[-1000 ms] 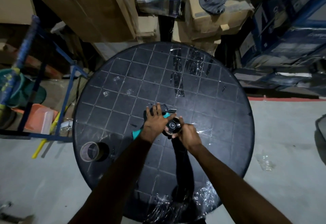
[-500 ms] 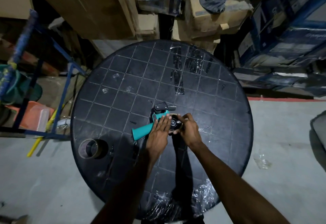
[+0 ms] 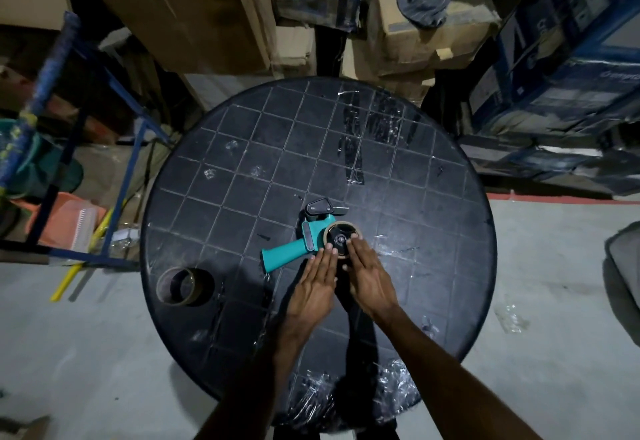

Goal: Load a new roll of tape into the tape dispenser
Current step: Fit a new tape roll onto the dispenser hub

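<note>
A teal tape dispenser (image 3: 294, 249) lies on its side near the middle of the round black table (image 3: 433, 197), handle pointing left. On its black spool hub sits a thin brown ring, an almost spent tape core (image 3: 341, 237). My left hand (image 3: 317, 283) and my right hand (image 3: 369, 275) lie flat with fingers stretched, their tips touching the near rim of that core. Neither hand grips anything. A fuller roll of brown tape (image 3: 178, 285) stands on the table's left edge, apart from both hands.
Strips of clear tape (image 3: 353, 148) are stuck on the far half of the table. Crumpled clear plastic (image 3: 346, 401) hangs at the near edge. Cardboard boxes (image 3: 194, 10) are stacked behind the table, a blue metal rack (image 3: 90, 134) stands left, blue boxes (image 3: 568, 58) right.
My left hand came off the dispenser body and slid back toward me, uncovering the handle. Both hands have flattened, with only their fingertips at the core's rim.
</note>
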`<move>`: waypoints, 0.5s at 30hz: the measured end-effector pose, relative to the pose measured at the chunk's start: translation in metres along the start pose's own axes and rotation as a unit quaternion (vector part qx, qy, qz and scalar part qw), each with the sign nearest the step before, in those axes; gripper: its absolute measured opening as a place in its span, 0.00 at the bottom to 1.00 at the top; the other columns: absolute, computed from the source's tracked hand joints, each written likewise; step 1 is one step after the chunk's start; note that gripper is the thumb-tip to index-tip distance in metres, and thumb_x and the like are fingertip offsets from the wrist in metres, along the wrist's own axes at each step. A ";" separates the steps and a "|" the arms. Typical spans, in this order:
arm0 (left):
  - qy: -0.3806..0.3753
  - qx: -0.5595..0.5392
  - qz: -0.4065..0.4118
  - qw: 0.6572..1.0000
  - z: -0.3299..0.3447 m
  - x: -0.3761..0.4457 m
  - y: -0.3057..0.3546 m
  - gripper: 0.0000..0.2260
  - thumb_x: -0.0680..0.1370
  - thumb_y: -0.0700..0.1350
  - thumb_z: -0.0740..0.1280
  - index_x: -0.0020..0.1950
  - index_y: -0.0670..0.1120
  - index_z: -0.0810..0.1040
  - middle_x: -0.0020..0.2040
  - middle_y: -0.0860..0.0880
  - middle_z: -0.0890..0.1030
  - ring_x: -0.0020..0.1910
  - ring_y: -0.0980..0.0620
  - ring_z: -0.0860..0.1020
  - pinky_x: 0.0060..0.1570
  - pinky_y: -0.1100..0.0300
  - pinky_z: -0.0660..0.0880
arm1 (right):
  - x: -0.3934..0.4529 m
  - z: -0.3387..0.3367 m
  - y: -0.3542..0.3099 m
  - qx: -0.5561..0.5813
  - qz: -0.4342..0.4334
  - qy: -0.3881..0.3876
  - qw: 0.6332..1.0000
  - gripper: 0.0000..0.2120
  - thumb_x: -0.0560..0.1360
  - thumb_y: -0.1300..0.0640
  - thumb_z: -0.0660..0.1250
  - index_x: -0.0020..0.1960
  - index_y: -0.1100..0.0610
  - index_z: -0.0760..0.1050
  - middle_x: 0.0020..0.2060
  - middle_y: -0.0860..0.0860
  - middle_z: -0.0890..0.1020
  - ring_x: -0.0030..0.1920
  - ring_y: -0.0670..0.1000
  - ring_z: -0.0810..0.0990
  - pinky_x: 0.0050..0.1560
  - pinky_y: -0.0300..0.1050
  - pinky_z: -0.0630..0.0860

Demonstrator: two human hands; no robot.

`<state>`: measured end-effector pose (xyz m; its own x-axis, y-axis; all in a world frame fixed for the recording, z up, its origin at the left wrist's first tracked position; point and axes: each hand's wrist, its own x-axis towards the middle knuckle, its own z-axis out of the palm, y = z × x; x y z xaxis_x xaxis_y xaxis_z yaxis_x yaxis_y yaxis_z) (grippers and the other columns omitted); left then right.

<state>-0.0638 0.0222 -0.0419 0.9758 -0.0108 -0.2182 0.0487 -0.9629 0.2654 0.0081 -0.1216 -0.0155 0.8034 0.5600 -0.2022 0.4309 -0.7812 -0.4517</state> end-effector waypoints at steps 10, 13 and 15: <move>-0.021 -0.001 -0.016 1.000 -0.027 0.012 0.007 0.30 0.74 0.46 0.51 0.75 0.41 0.71 0.75 0.45 0.71 0.76 0.47 0.67 0.74 0.48 0.66 | 0.006 -0.005 0.010 0.006 -0.007 -0.047 0.999 0.46 0.69 0.60 0.65 0.82 0.59 0.47 0.81 0.54 0.48 0.81 0.52 0.44 0.81 0.56 0.49; -0.006 0.003 -0.023 1.000 -0.049 0.026 0.002 0.30 0.76 0.44 0.59 0.79 0.40 0.65 0.79 0.44 0.65 0.79 0.47 0.61 0.76 0.47 0.62 | 0.020 -0.012 0.005 0.027 -0.004 -0.039 0.999 0.48 0.67 0.63 0.65 0.82 0.58 0.46 0.81 0.54 0.49 0.81 0.53 0.45 0.81 0.54 0.48; -0.033 0.038 -0.043 0.998 -0.055 0.034 -0.005 0.34 0.76 0.44 0.61 0.81 0.39 0.54 0.81 0.42 0.56 0.81 0.44 0.53 0.79 0.44 0.52 | 0.026 -0.011 0.001 0.031 0.009 -0.043 0.999 0.50 0.67 0.63 0.66 0.82 0.59 0.44 0.81 0.55 0.47 0.81 0.53 0.43 0.80 0.52 0.44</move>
<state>-0.0193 0.0419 0.0012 0.9528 0.0572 -0.2982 0.1122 -0.9789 0.1708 0.0339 -0.1108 -0.0117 0.7714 0.5699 -0.2830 0.3882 -0.7739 -0.5004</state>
